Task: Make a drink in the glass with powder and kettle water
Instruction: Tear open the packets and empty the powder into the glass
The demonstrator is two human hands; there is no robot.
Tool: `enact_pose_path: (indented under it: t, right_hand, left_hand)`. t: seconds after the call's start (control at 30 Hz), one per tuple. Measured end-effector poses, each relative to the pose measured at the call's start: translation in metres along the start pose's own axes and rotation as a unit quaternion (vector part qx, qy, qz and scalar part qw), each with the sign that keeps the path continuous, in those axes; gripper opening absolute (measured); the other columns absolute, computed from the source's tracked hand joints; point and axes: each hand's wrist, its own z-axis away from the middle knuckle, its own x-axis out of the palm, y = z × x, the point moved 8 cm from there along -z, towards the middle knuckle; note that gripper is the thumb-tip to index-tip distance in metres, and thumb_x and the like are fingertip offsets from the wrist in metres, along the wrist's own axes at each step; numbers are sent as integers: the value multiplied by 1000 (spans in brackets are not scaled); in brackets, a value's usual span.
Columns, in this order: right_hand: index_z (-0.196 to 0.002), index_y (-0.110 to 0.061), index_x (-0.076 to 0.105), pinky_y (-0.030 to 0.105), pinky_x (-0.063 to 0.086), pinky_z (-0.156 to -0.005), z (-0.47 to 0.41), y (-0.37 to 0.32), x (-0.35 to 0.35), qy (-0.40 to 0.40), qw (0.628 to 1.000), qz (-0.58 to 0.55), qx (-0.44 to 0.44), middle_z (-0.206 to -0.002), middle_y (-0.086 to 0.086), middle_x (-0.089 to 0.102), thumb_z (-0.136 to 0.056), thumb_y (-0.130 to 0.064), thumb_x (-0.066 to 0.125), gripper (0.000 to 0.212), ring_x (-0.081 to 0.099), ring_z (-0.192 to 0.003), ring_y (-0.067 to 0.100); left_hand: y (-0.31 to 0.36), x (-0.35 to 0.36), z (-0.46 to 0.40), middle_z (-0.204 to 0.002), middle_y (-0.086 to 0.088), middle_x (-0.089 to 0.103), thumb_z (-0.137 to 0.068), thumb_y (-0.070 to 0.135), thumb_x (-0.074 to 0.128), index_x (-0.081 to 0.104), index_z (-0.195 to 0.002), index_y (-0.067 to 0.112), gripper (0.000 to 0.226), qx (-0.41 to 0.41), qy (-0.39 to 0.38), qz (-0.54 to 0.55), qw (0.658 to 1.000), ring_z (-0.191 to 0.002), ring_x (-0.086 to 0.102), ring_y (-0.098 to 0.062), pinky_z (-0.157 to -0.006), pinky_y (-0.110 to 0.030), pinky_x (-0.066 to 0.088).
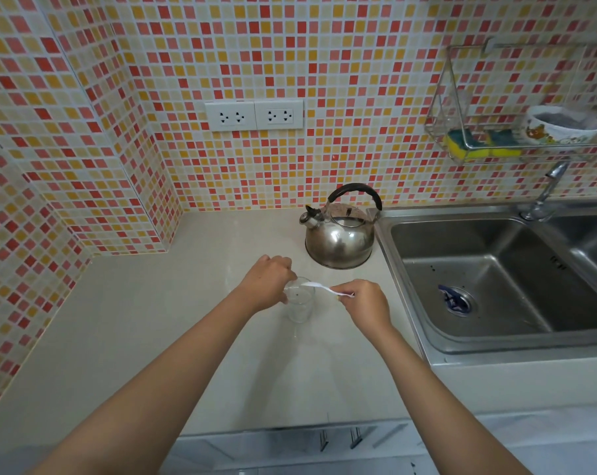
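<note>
Presently, item: clear glass (300, 299), upright on the pale counter (194, 337), seemingly empty, though a faint dark speck shows on its wall; whether any powder lies at the bottom cannot be told. Left hand (268, 284): curled against the glass's left side near the rim, fingers closed on it to steady it. Right hand (365, 303): thumb and fingertips pinched on the far end of a small white spoon (321, 289), whose bowl reaches leftward from the pinch to sit over the mouth of the glass, just beside the left hand's knuckles. Spoon contents: too small to tell. Beyond both grips, toward the tiled wall: steel kettle (339, 240) with black handle, standing untouched on the counter beside the edge of the sink (495, 269). To the right of the right hand's pinch: the sink basin with a blue object at its drain. No powder container in view. Step in hand, as judged: delivering or tipping powder from the spoon into the glass, the water stage not yet begun. Next move, as judged: turn the spoon bowl over inside the rim without knocking the light glass, then free one hand, reach past the glass for the kettle handle, and pour with the spout aimed at the narrow mouth while the other hand holds the glass.
</note>
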Motion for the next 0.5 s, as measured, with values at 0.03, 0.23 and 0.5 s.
enact_pose_path:
  t: [0.03, 0.23, 0.5]
  right_hand:
    - [-97, -24, 77, 28, 47, -63, 0, 2, 1, -2, 1000, -8, 5, -91, 2, 75, -84, -5, 61, 28, 66, -84, 22]
    - [-93, -23, 78, 35, 55, -70, 0, 12, 5, 1, 999, -38, 38, -89, 3, 76, -82, -3, 63, 27, 68, -82, 23]
    - [-93, -21, 78, 38, 57, -70, 3, 19, 6, 11, 996, -67, 51, -88, 5, 76, -82, -2, 63, 26, 68, -81, 24]
  left_hand:
    - [2, 0, -2, -115, -4, 59, -83, 34, 70, 63, -127, 21, 46, 8, -8, -16, 1000, -108, 54, -23, -86, -31, 37]
    - [19, -7, -10, -113, -6, 60, -83, 25, 70, 67, -114, 17, 32, 53, -32, -103, 993, -107, 55, -24, -86, -33, 39]
    - [38, -16, -18, -109, -7, 61, -87, 8, 60, 67, -108, 14, 23, 133, -48, -242, 960, -100, 57, -24, -76, -30, 36]
